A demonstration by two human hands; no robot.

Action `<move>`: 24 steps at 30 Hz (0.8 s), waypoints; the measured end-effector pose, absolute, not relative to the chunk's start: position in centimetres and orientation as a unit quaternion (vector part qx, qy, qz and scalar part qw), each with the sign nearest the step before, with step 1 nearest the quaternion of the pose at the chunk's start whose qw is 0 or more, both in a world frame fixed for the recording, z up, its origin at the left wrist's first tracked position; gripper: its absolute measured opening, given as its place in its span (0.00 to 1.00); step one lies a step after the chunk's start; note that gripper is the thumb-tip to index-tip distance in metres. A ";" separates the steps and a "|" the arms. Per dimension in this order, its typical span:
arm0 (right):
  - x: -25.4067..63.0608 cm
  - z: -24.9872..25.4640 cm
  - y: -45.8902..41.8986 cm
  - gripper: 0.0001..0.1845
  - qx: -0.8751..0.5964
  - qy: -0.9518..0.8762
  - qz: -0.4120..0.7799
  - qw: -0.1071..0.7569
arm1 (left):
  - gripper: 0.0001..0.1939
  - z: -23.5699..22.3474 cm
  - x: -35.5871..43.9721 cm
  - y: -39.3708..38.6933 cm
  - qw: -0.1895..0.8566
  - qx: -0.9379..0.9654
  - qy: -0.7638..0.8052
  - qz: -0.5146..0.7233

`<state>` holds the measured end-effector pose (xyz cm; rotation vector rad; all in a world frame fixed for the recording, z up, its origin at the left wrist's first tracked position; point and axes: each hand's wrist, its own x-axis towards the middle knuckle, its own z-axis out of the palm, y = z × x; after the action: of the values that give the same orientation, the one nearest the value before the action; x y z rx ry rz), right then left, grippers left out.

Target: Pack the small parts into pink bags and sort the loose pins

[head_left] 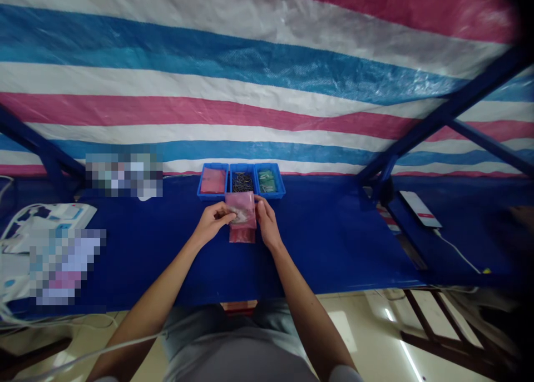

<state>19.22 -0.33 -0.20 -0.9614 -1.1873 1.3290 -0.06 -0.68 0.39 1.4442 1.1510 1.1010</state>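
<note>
A clear pink plastic bag (241, 202), with something whitish showing through it, is held up just in front of three small blue bins. My left hand (212, 221) pinches its left side between thumb and fingers. At the bag's right edge, my right hand (267, 221) has its fingers closed on the border, though the fingertips are partly hidden. Below it, a redder piece of the plastic (242, 236) shows; whether it is a separate bag I cannot tell. Pink bags (213, 180) fill the left bin, dark screw-like pieces (242, 182) the middle one, and green packets (266, 178) the right one.
The blue table (334, 232) runs across the view, with striped sheeting behind. White power strips and cables (70, 212) lie at the left, near blurred-out items. A white phone (420, 208) on a cable rests at the right, beyond a blue metal frame (384, 176).
</note>
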 end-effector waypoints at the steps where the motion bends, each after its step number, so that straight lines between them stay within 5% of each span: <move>1: 19.2 -0.2 -0.3 0.30 -0.400 -0.501 0.567 0.517 | 0.14 0.3 -0.1 -0.6 0.470 0.586 0.476 0.458; 12: 19.2 -0.5 -0.2 0.18 -0.392 -0.549 0.557 0.485 | 0.16 0.2 -0.2 -0.4 0.483 0.580 0.466 0.462; 24: 18.8 -0.5 -0.4 0.21 -0.339 -0.462 0.698 0.430 | 0.21 0.6 -0.6 -0.8 0.434 0.588 0.479 0.487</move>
<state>18.82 -0.42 -0.50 -0.8452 -1.1540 1.7408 -0.58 -0.80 0.64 1.4634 1.1925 1.2115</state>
